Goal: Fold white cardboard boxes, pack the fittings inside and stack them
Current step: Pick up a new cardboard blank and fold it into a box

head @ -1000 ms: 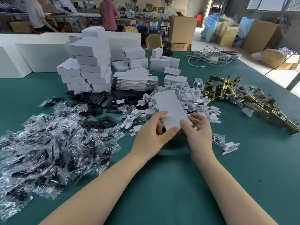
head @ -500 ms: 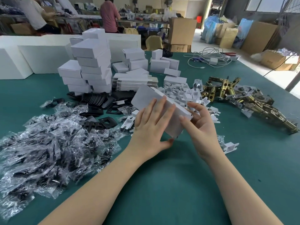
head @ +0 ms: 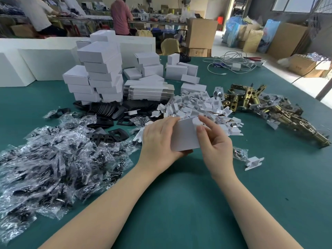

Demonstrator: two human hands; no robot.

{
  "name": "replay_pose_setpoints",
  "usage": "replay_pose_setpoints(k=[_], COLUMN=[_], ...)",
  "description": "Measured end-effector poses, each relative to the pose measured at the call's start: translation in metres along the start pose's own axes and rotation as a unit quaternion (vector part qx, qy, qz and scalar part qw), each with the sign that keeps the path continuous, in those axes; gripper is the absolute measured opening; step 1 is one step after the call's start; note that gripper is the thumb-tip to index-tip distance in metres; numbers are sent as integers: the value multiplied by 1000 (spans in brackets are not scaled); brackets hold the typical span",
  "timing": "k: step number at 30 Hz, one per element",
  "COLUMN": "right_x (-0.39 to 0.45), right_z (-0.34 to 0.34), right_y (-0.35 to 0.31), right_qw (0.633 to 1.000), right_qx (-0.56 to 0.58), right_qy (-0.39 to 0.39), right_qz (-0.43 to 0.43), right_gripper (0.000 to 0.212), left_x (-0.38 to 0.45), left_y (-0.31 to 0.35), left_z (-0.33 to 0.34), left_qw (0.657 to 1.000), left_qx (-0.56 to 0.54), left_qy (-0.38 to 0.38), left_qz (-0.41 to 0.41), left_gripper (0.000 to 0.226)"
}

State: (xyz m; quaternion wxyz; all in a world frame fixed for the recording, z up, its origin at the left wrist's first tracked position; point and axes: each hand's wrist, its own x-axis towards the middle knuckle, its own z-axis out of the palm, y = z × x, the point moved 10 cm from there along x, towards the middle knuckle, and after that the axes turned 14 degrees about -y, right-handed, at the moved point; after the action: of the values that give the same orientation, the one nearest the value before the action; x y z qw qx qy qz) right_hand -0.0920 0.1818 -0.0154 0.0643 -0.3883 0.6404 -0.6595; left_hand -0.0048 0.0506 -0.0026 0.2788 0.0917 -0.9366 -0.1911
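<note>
Folding 1 white box (head: 185,135): my left hand (head: 159,141) grips its side, my right hand (head: 213,141) pinches an end flap; next, I judge, tuck it.

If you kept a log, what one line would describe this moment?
step: folding box | left hand: grips white box | right hand: pinches its end flap | fittings: not yet packed | stack: behind
</note>
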Motion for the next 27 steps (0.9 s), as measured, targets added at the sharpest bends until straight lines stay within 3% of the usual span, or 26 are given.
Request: replay_pose_setpoints(k=[6,27], right_x=[-1,-6], right_z=[-9,-8], right_y=[2,8], right_qw=[998,996], right_qx=[-44,-54], right_qy=[47,59], right_qz=[9,39], right_gripper=[28,32], left_x=[-1,-3], left_y=[2,4], left_z=[1,4], left_qw=[1000,1000], left_qx=[-8,6], left_qy=[-2,-3], left_qz=[-3,-7], left_gripper=[90,90])
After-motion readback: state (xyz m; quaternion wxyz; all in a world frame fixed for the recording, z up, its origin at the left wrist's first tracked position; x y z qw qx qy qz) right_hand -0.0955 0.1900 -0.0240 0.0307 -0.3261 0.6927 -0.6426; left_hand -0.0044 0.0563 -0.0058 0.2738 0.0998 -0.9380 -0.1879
